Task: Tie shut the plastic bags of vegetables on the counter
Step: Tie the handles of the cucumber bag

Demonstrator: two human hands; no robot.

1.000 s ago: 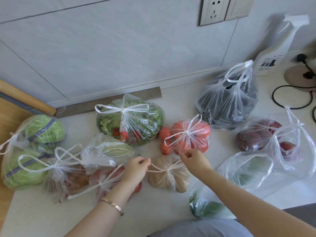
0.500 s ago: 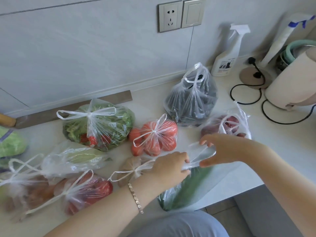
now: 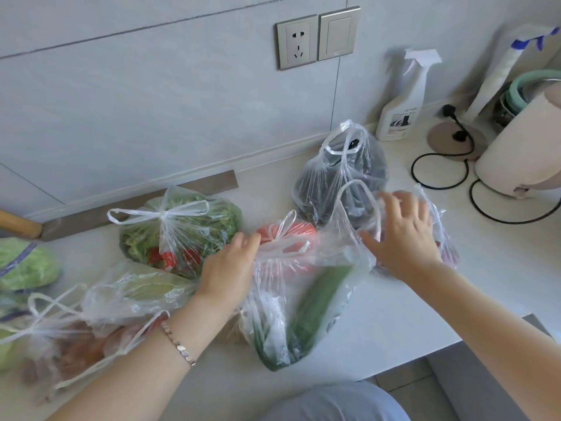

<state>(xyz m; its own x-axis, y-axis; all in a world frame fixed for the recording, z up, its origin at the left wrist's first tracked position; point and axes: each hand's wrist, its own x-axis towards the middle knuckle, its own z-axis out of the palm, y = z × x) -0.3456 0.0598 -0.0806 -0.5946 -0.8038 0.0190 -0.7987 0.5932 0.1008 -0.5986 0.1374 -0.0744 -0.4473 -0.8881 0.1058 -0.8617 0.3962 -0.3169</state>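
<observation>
Pale countertop (image 3: 394,314) against a grey tiled wall, viewed from the head camera. At centre lay the untied cucumber bag (image 3: 303,302), thin, crinkled, translucent film around long smooth green cucumbers. Left hand (image 3: 227,268), at nine o'clock of the bag mouth, pinched one handle loop; right hand (image 3: 403,235), at two o'clock, was spread wide, fingers threading the other loop (image 3: 355,202), grip not yet closed. Judged best practice: gather both loops evenly, cross them low against the contents, and pull gently, since such film stretches and tears. Knotted leafy-greens bag (image 3: 179,229) lay at ten o'clock; dark bag (image 3: 340,171) at twelve appeared untied.
</observation>
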